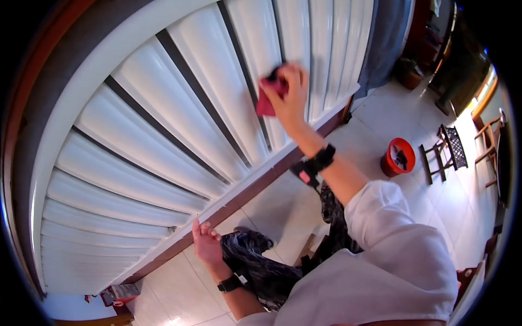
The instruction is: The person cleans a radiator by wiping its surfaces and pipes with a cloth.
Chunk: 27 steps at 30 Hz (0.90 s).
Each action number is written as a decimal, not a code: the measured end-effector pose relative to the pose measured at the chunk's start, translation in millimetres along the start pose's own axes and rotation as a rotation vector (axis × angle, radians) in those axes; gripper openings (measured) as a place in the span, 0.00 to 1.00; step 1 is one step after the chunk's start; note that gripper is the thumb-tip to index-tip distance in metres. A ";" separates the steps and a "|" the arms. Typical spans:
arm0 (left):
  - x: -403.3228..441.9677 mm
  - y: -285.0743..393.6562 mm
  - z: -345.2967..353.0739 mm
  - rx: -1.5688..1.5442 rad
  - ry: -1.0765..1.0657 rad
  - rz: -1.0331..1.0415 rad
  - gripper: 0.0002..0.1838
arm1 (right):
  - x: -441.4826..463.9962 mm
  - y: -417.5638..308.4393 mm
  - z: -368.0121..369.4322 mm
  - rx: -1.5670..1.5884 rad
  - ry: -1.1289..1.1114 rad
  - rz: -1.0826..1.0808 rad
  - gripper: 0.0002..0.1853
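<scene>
My right hand [294,96] is closed round a dark red cloth [266,103] with a black part at its top. It holds the cloth against or just in front of the white slatted panel [201,81]; motion blur hides the exact contact. My left hand [207,243] is near the panel's lower edge, its index finger stretched out and the other fingers loosely bent. Nothing shows in it. Each wrist wears a black band, the right one [321,159] with a pink patch hanging below it.
A red bucket [387,164] with dark contents stands on the tiled floor [359,136]. Beside it is a small dark stool [453,146], with a wooden chair [485,133] behind. A blue-grey curtain [389,46] hangs past the panel. A red object [124,296] lies at the lower left.
</scene>
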State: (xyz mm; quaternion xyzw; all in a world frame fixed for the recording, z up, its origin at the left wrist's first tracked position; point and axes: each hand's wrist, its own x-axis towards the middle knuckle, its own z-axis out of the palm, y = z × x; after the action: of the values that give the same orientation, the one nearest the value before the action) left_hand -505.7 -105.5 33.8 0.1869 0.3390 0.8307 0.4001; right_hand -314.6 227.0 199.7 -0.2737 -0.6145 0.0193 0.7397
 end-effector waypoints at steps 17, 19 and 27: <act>-15.1 28.6 51.3 0.766 -0.163 -0.338 0.27 | -149.8 48.7 -83.3 0.358 -0.677 1.343 0.15; -16.1 7.2 86.0 0.775 -0.254 -0.333 0.27 | -139.5 34.8 -112.2 0.988 -0.802 1.637 0.11; -2.9 -122.0 136.2 0.388 -0.176 -0.508 0.29 | -148.1 10.6 -107.0 1.286 -0.736 1.980 0.17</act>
State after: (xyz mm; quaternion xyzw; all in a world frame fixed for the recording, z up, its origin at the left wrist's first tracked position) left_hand -359.0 3.5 42.1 0.2399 0.4908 0.6050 0.5792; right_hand -249.2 141.2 51.9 -0.1860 -0.1929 0.9445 0.1898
